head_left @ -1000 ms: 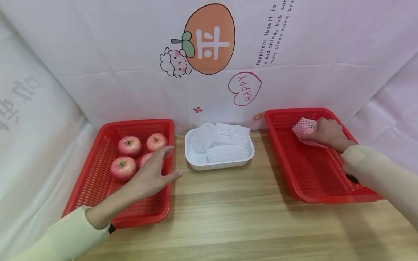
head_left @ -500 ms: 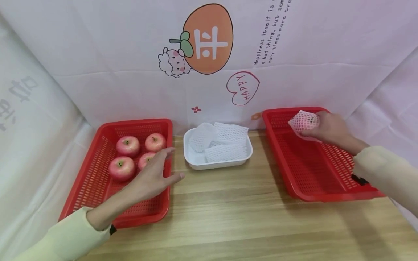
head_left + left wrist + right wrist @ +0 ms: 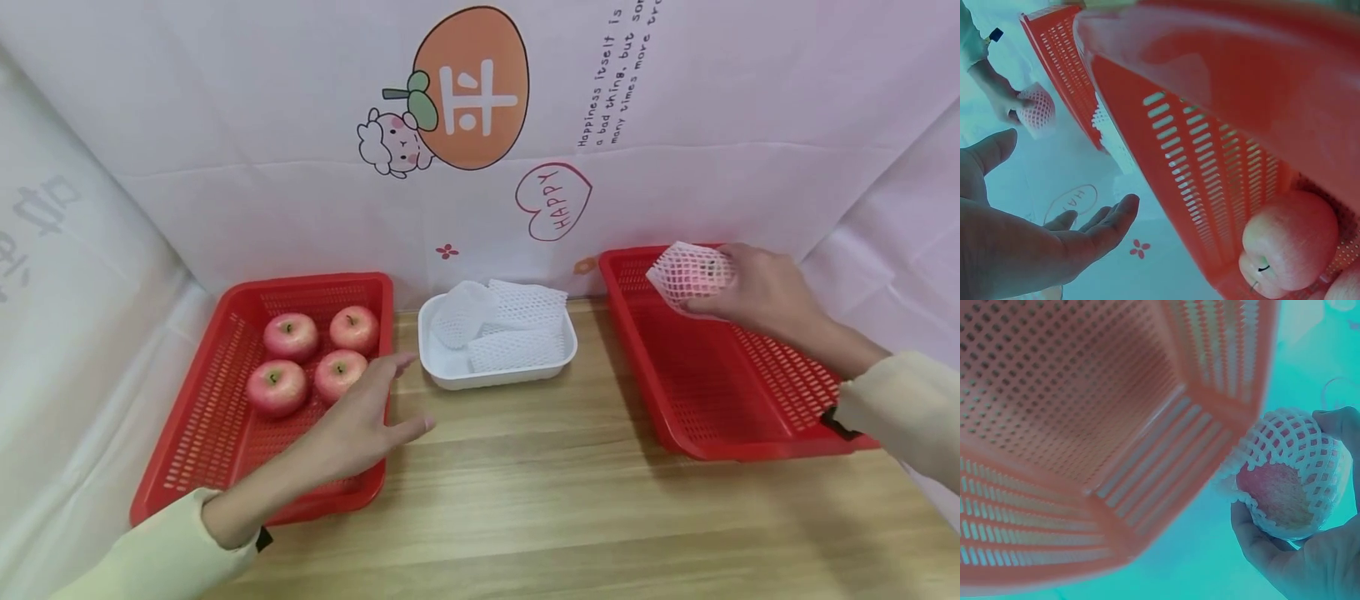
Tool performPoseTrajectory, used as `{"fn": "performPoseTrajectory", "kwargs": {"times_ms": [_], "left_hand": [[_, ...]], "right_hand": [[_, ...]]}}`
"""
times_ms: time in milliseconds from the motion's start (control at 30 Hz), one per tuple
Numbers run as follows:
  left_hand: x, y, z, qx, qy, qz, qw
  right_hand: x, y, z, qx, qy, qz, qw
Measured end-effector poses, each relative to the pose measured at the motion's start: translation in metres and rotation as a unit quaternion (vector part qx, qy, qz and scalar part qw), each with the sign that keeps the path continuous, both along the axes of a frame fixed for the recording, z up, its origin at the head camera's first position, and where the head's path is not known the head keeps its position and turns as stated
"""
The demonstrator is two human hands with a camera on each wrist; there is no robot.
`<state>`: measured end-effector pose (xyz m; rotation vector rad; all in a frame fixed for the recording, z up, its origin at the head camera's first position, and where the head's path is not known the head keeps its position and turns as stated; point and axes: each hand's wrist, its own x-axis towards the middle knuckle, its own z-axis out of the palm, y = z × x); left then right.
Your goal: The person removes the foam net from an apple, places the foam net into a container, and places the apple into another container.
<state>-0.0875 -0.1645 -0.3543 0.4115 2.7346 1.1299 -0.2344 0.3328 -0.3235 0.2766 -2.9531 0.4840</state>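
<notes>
My right hand grips an apple in a white foam net, held up over the far end of the right red basket. In the right wrist view, red apple skin shows through the net's opening, with thumb and fingers on either side. My left hand hovers by the right rim of the left red basket, thumb and fingers apart, holding nothing. Several bare apples lie in that basket; the left wrist view shows one apple close by.
Between the baskets a white tray holds several foam nets. Everything stands on a wooden table. A printed white cloth hangs behind, with cloth at both sides.
My right hand has lifted the netted apple from inside the right basket up to its far rim. My left hand has shifted slightly right, still empty. The view has turned slightly.
</notes>
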Motion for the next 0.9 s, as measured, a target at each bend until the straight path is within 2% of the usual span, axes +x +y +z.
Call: {"fn": "performPoseTrajectory", "kwargs": {"times_ms": [167, 267, 433, 633, 767, 900], "left_hand": [[0.007, 0.005, 0.0, 0.013, 0.008, -0.014, 0.9998], [0.012, 0.008, 0.0, 0.008, 0.011, -0.017, 0.9998], [0.02, 0.012, 0.001, -0.021, 0.014, -0.024, 0.9994], [0.029, 0.019, 0.002, -0.063, 0.018, -0.029, 0.9974], [0.035, 0.021, 0.001, -0.087, 0.047, -0.035, 0.9945], [0.038, 0.023, -0.003, -0.112, 0.097, -0.049, 0.9879]], "right_hand": [[0.017, -0.026, 0.009, 0.012, 0.029, 0.028, 0.9991], [0.027, -0.042, 0.009, 0.011, 0.025, 0.042, 0.9987], [0.045, -0.07, 0.009, -0.011, 0.004, 0.067, 0.9977], [0.065, -0.097, 0.006, -0.026, 0.001, 0.108, 0.9938], [0.077, -0.111, 0.001, -0.028, 0.006, 0.135, 0.9904], [0.086, -0.123, -0.006, -0.03, 0.004, 0.157, 0.9871]]}}
